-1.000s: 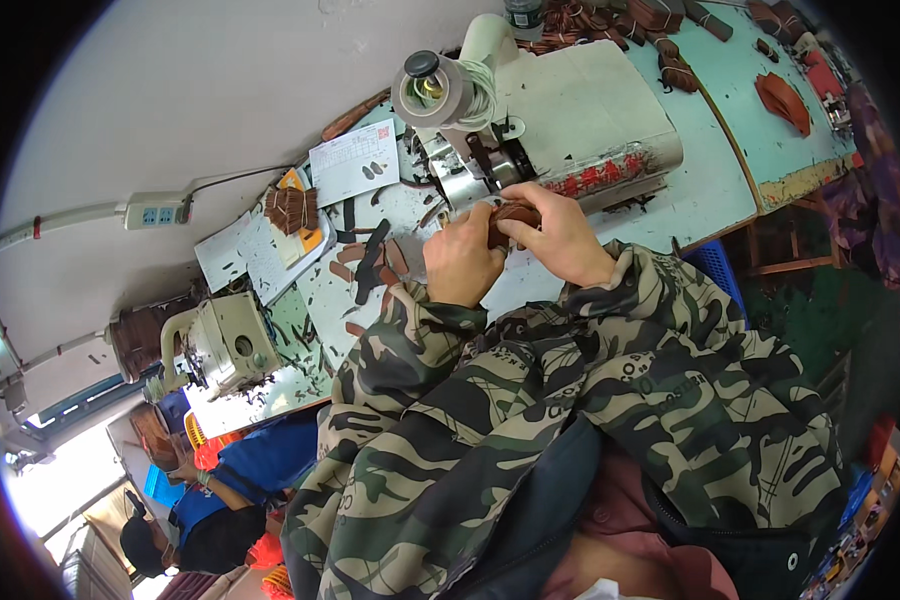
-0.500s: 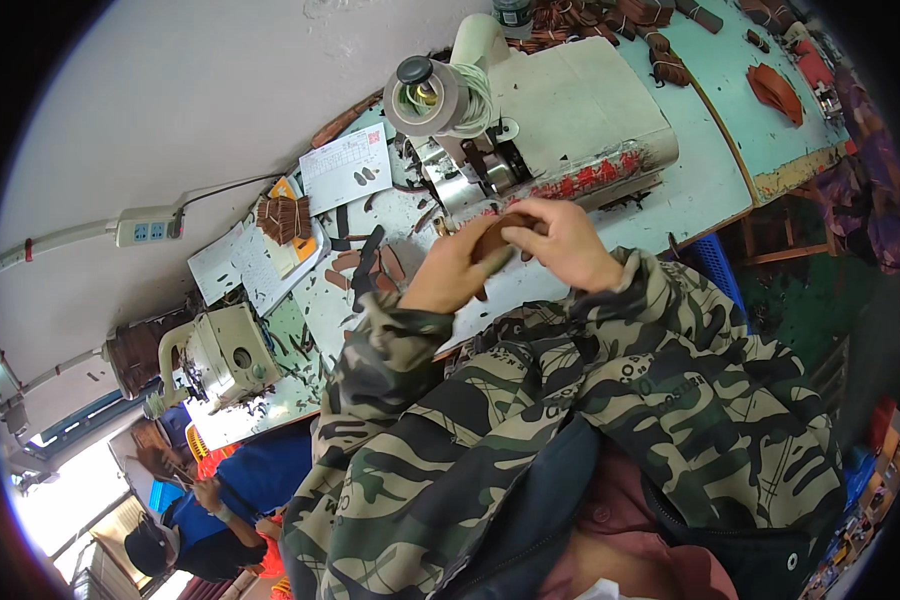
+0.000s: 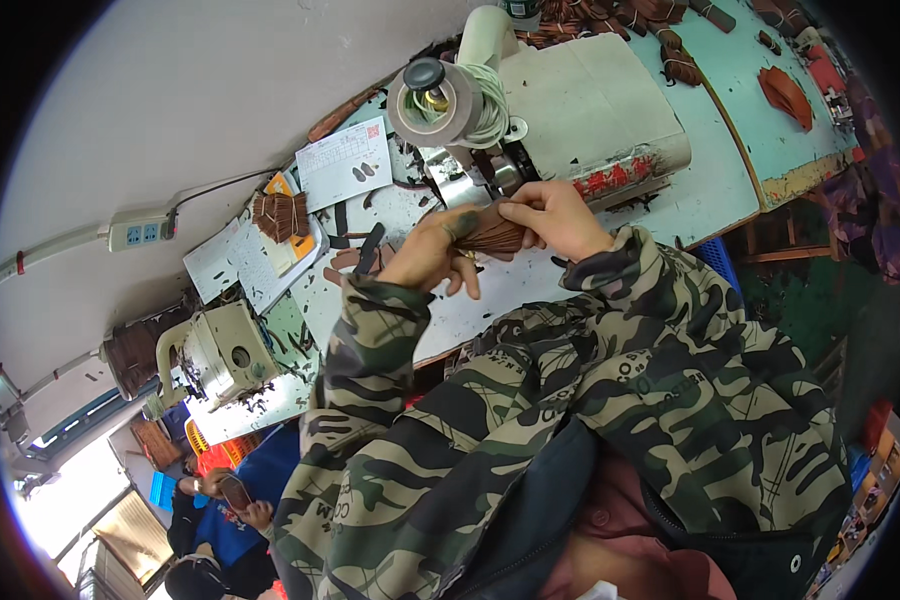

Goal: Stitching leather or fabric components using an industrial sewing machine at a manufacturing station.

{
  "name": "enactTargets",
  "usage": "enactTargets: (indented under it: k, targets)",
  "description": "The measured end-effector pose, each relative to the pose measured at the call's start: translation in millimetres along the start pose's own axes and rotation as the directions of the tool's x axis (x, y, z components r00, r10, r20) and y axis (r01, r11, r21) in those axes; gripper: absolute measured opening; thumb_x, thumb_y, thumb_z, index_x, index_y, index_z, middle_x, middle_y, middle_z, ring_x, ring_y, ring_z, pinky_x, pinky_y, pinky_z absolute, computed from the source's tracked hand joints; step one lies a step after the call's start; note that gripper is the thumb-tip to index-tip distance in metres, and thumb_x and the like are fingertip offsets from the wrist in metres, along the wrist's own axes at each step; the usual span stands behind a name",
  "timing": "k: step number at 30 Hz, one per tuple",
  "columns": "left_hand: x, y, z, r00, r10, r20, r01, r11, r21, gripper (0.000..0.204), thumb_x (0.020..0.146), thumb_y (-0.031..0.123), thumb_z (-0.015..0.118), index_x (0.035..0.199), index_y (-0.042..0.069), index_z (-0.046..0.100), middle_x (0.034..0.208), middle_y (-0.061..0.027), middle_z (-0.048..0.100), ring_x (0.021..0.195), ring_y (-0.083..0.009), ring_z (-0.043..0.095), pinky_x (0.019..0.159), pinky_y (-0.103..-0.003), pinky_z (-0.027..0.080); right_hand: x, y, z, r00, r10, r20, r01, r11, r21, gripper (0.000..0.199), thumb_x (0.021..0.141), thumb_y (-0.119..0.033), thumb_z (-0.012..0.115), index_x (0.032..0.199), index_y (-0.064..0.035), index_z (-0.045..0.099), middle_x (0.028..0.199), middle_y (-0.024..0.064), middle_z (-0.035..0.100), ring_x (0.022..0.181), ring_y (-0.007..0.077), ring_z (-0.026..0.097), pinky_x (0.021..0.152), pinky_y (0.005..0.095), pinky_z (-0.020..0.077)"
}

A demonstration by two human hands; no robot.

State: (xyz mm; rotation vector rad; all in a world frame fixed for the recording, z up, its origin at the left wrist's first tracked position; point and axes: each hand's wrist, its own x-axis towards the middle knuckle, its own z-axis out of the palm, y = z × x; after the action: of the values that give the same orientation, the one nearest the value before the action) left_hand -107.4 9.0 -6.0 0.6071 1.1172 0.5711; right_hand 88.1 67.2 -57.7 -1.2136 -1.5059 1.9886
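Between my hands is a fanned stack of thin brown leather pieces (image 3: 494, 238), held just in front of the cream leather-working machine (image 3: 595, 105). My left hand (image 3: 432, 252) grips the stack's left end, its lower fingers hanging partly loose. My right hand (image 3: 560, 222) pinches the right end between thumb and fingers. The metal working parts (image 3: 460, 185) of the machine sit directly behind the stack, partly covered by my hands. Loose brown and dark leather strips (image 3: 355, 258) lie on the white table (image 3: 480, 300) left of my left hand.
A printed sheet (image 3: 344, 165) and a tied brown bundle (image 3: 281, 216) on papers lie left of the machine. More tied bundles (image 3: 680, 66) are at the back right. A second cream machine (image 3: 232, 345) stands at the left, with a person in blue (image 3: 250, 490) beyond it.
The leather pieces, curled in my hands before, are now spread into a fan. My left hand has turned and shifted slightly left. The person at the lower left has changed posture.
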Motion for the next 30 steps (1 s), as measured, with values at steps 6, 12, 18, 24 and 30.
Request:
enactTargets:
  k: [6, 12, 18, 24, 30]
  targets:
    - [7.9, 28.9, -33.6, 0.977, -0.121, -0.175, 0.193, 0.849, 0.492, 0.031, 0.096, 0.024, 0.041, 0.113, 0.003, 0.056, 0.067, -0.0093, 0.063, 0.036, -0.0149, 0.053, 0.031, -0.024, 0.038, 0.1, -23.2, -17.8, 0.955, -0.295, 0.004, 0.279, 0.897, -0.344, 0.021, 0.081, -0.015, 0.063, 0.086, 0.0048, 0.064, 0.068, 0.0138, 0.065, 0.053, 0.0217, 0.064, 0.054, 0.0316, 0.0483]
    - [33.3, 46.2, -29.0, 0.995, -0.063, -0.078, 0.093, 0.864, 0.495, 0.028, 0.095, 0.021, 0.043, 0.105, 0.001, 0.061, 0.068, -0.0067, 0.061, 0.038, -0.0133, 0.053, 0.033, -0.023, 0.037, 18.8, -37.4, -35.0, 0.913, -0.402, 0.073, 0.37, 0.737, -0.566, 0.02, 0.076, -0.01, 0.065, 0.092, 0.0026, 0.064, 0.078, 0.017, 0.065, 0.07, 0.029, 0.064, 0.066, 0.0328, 0.0493]
    - [4.0, 9.7, 21.6, 0.905, -0.22, 0.364, -0.076, 0.758, 0.647, 0.034, 0.098, 0.029, 0.038, 0.099, 0.002, 0.058, 0.08, -0.0064, 0.065, 0.048, -0.0111, 0.057, 0.043, -0.024, 0.045, 1.7, -41.9, -84.7, 0.546, -0.837, 0.018, 0.493, 0.303, -0.816, 0.02, 0.076, -0.008, 0.066, 0.094, -0.0014, 0.063, 0.091, 0.0113, 0.062, 0.079, 0.0305, 0.06, 0.068, 0.0357, 0.048]
    - [7.4, -27.3, 21.4, 0.921, -0.092, 0.378, -0.146, 0.819, 0.556, 0.031, 0.099, 0.025, 0.038, 0.106, 0.0, 0.056, 0.087, -0.0111, 0.064, 0.061, -0.0151, 0.061, 0.046, -0.024, 0.047, -36.9, -5.3, -51.8, 0.867, -0.493, -0.074, 0.406, 0.784, -0.469, 0.021, 0.08, -0.015, 0.067, 0.097, -0.0026, 0.064, 0.08, 0.0076, 0.064, 0.067, 0.0251, 0.063, 0.056, 0.0329, 0.0475]
    - [7.0, -4.7, 12.8, 0.991, -0.017, 0.134, -0.015, 0.972, 0.233, 0.038, 0.099, 0.033, 0.035, 0.114, 0.001, 0.049, 0.085, -0.017, 0.066, 0.045, -0.0206, 0.062, 0.033, -0.021, 0.04, -34.5, 11.3, -14.3, 0.987, 0.045, 0.155, -0.064, 0.991, 0.118, 0.027, 0.087, -0.021, 0.064, 0.094, 0.0051, 0.064, 0.075, 0.0069, 0.065, 0.06, 0.0109, 0.063, 0.046, 0.0234, 0.0452]
